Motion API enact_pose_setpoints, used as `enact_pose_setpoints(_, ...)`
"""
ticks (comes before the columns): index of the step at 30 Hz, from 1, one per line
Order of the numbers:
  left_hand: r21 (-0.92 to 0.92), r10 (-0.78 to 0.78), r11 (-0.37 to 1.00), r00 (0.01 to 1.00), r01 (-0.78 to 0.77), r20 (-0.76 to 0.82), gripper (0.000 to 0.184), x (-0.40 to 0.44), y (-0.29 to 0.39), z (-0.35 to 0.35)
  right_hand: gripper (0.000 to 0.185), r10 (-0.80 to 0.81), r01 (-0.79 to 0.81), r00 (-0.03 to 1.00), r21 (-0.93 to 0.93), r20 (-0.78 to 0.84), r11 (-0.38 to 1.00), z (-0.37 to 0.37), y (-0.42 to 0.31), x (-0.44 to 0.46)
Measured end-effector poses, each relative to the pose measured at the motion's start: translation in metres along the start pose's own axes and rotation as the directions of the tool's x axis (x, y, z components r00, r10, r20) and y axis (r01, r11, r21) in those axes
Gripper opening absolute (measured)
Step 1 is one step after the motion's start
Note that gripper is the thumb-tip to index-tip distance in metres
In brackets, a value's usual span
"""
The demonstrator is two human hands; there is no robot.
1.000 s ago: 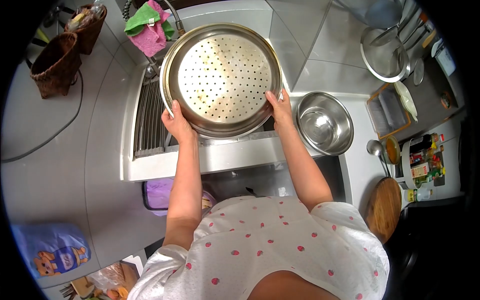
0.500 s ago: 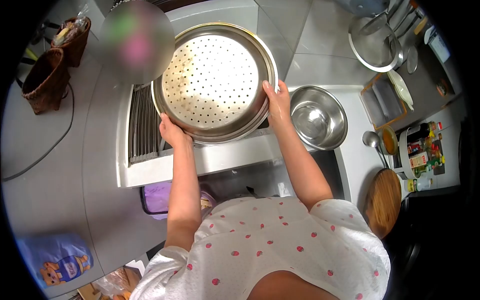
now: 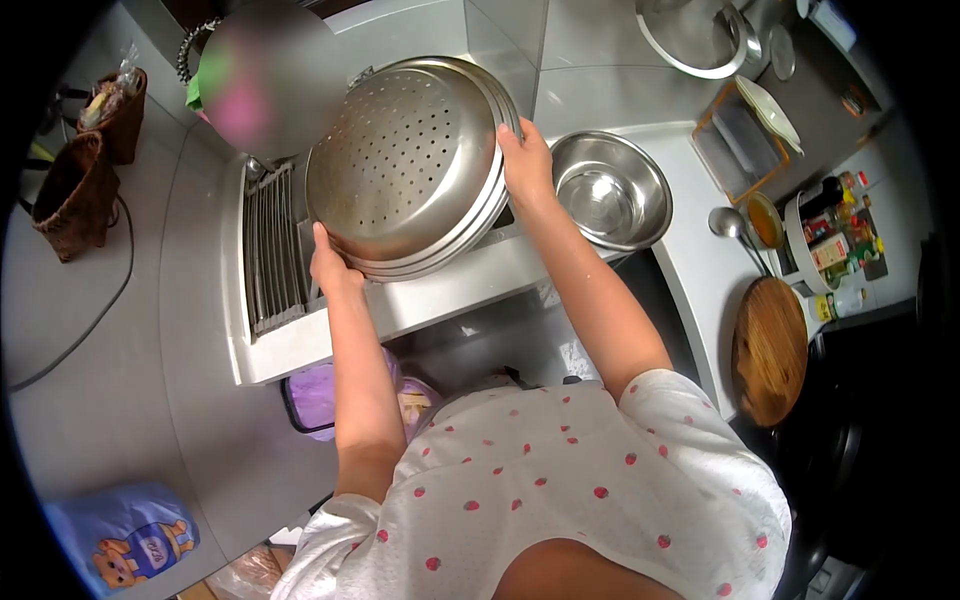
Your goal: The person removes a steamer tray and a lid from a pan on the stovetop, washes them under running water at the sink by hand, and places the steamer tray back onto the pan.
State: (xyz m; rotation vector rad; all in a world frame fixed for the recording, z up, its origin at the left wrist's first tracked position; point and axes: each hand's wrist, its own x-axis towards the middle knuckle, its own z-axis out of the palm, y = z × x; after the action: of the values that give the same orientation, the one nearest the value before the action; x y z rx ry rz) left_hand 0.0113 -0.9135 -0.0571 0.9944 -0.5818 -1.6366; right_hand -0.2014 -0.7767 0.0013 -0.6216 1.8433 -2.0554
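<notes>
Since a second ago, the steamer (image 3: 420, 170) has been tilting, its holed face turning leftward. It is hanging between the two hands, above the sink (image 3: 375, 324). The left hand (image 3: 335, 268) is pinching its lower-left rim, the right hand (image 3: 527, 168) clasping its right rim, fingers mostly hiding behind. A bowl (image 3: 600, 200) is resting right of the right hand; a rack (image 3: 273, 255) is lying left of the left.

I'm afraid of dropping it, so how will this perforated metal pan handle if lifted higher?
The perforated pan is metal, so probably stiff. It looks smooth and shiny, so it may slip in the left hand and right hand. Being wide, it could tip if either hand lets go.
</notes>
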Motion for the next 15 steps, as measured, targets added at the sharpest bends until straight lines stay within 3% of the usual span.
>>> enact_pose_setpoints(2,0.021,0.015,1.000,0.997,-0.017,0.079,0.038,0.006,0.010,-0.006,0.036,-0.017,0.010,0.998,-0.114,-0.057,0.993,-0.002,0.015,0.004)
enact_pose_setpoints(4,0.039,0.020,0.999,0.999,-0.022,0.037,0.033,0.003,0.019,-0.009,0.038,0.029,-0.043,0.997,-0.213,-0.068,0.976,-0.003,0.021,0.001)
enact_pose_setpoints(6,0.084,0.040,0.995,0.996,-0.047,0.082,0.030,0.003,0.024,-0.018,0.034,0.088,-0.092,0.995,-0.117,-0.045,0.989,-0.002,0.017,-0.015)
enact_pose_setpoints(8,0.127,0.091,0.986,0.989,-0.105,0.117,0.036,0.005,0.023,-0.031,0.031,0.171,-0.202,0.979,0.399,0.110,0.894,0.003,0.012,-0.030)
enact_pose_setpoints(9,0.146,0.094,0.982,0.985,-0.115,0.147,0.046,0.006,0.023,-0.037,0.029,0.204,-0.239,0.971,0.496,0.125,0.835,0.004,0.009,-0.037)
enact_pose_setpoints(11,0.168,0.089,0.978,0.980,-0.120,0.179,0.057,-0.004,0.028,-0.039,0.029,0.207,-0.247,0.969,0.581,0.135,0.775,0.008,0.011,-0.048)
enact_pose_setpoints(13,0.325,0.111,0.936,0.990,-0.134,0.088,0.083,-0.011,0.034,-0.037,0.029,0.153,-0.215,0.977,0.687,0.151,0.694,0.011,0.009,-0.056)
enact_pose_setpoints(14,0.324,0.109,0.937,0.990,-0.134,0.092,0.083,-0.010,0.035,-0.038,0.029,0.150,-0.211,0.977,0.687,0.148,0.695,0.012,0.007,-0.059)
enact_pose_setpoints(15,0.371,0.038,0.925,0.993,-0.079,0.115,0.092,-0.007,0.036,-0.041,0.030,0.126,-0.198,0.980,0.702,0.154,0.684,0.013,0.004,-0.062)
